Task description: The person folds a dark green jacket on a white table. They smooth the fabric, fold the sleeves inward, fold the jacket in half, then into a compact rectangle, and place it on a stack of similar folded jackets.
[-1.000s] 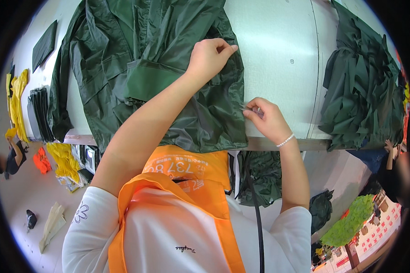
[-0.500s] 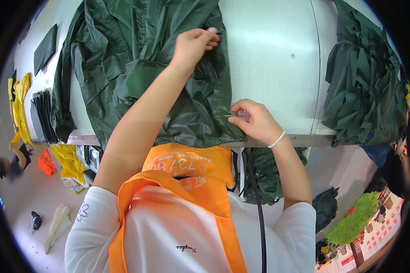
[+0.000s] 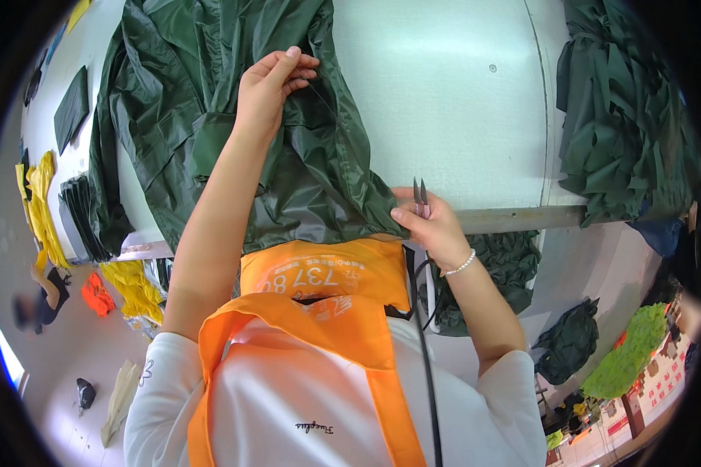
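A dark green, shiny garment (image 3: 319,171) lies spread over the table, hanging a little over its near edge. Above its middle is my left hand (image 3: 266,89), thumb and finger closed in a pinch. A fine thread seems to run from these fingers down toward the garment's right side. At the table's front edge my right hand (image 3: 436,226) is closed on small thread snips (image 3: 421,196), whose two pointed blades stick up past the fingers, slightly apart. The same hand's thumb presses on the garment's lower right corner.
Dark green cloth pieces (image 3: 623,117) are heaped on the table's right end. Folded dark pieces (image 3: 84,214) and yellow cloth (image 3: 43,202) lie at left. Below the table hangs more green cloth (image 3: 491,272). A black cord (image 3: 427,358) runs down my front.
My left hand has moved left, and the garment has shifted left with it. In my right hand the snips have turned from pointing left to pointing up.
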Demonstrator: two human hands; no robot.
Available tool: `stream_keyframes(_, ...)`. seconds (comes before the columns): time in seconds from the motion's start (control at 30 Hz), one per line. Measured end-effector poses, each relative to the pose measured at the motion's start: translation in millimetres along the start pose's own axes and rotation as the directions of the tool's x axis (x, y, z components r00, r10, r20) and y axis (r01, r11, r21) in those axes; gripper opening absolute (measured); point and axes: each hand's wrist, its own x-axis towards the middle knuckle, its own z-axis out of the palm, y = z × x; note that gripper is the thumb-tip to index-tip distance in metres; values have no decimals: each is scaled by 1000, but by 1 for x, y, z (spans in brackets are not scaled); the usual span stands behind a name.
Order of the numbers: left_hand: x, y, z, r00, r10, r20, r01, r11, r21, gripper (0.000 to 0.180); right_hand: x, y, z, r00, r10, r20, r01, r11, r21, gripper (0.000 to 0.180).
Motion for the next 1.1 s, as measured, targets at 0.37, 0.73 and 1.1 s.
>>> stream_keyframes(0.37,-24,31,30,860,443,253,-480,534,696,13,-15,19,6,946,-324,11,324,945,-46,34)
stream_keyframes(0.73,-53,43,74,814,301,496,-574,547,609,19,-13,-17,3,797,-604,29,437,542,-718,25)
stream_keyframes(1.1,-54,52,77,863,209,459,-494,541,681,18,-12,-20,2,845,-528,89,341,404,-849,14)
